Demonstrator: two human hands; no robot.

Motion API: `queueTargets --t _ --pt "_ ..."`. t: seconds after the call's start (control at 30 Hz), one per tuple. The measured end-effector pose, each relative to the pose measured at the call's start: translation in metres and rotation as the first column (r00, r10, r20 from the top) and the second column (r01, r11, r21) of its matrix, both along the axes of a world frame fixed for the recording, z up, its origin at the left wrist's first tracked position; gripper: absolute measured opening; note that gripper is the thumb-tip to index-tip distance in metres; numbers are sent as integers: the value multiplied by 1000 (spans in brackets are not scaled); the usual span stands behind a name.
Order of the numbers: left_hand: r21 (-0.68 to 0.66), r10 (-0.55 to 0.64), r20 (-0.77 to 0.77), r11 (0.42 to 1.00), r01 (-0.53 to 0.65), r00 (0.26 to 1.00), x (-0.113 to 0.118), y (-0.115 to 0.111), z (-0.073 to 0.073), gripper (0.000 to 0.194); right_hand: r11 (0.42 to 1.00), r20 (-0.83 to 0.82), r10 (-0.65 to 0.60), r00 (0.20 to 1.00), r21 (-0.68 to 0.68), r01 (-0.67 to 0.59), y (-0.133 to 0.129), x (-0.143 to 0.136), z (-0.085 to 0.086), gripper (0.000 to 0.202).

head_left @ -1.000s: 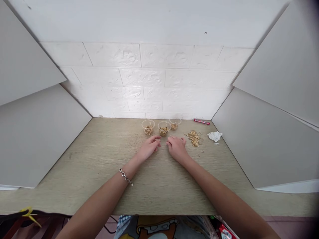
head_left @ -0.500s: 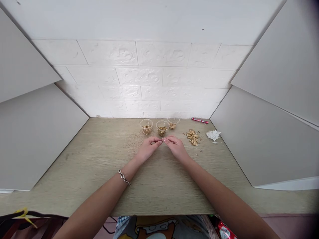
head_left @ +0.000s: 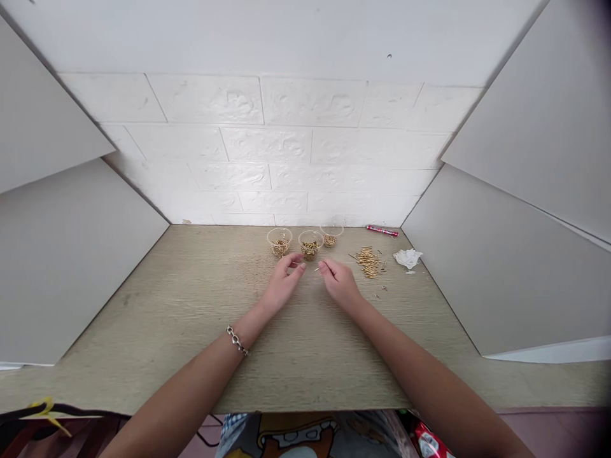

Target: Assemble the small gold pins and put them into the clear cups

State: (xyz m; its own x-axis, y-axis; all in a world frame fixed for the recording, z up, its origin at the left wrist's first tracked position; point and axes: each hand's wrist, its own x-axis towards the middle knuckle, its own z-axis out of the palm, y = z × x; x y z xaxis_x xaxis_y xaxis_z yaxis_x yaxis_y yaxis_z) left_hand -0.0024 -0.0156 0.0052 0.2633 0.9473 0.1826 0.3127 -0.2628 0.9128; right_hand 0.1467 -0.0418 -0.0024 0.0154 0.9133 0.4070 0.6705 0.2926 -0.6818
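My right hand point(head_left: 340, 280) is closed in a pinch on a thin gold-coloured metal pin point(head_left: 316, 269), whose end sticks out to the left of the fingertips. Just left of it is my left hand point(head_left: 281, 283), its thumb and forefinger apart, with nothing visible between them. Directly beyond the hands stands a clear plastic cup point(head_left: 310, 249) of small gold-coloured pieces. A second clear cup point(head_left: 279, 245) with small coppery-gold parts is to its left, and a third cup point(head_left: 330, 240) sits farther back to the right. Right of my right hand lies a pile of gold-coloured pins point(head_left: 368, 263).
A crumpled white tissue or plastic wrap point(head_left: 408, 258) lies near the right panel point(head_left: 477, 267). A red tube-like stick point(head_left: 382, 230) rests by the back wall. Tiny bits point(head_left: 382, 291) lie in front of the pin pile. Grey panels flank the wooden table point(head_left: 305, 356).
My hands, whose fingertips met half a second ago, have moved apart. The left thumb and forefinger have parted, and the pin now shows in my right fingers.
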Motion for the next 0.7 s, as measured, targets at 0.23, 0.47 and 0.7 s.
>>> queueTargets --t 0.23,0.47,0.7 --pt "6 21 1 1000 -21 1000 0 3 -5 27 999 539 -4 842 39 -20 5 3 -6 28" --pt "23 27 -35 999 -26 999 0 3 -6 26 997 648 -8 762 -51 53 6 1 -6 28" --pt "18 25 -39 1000 -25 999 1 3 -7 26 996 654 18 757 -77 44 6 0 -10 26"
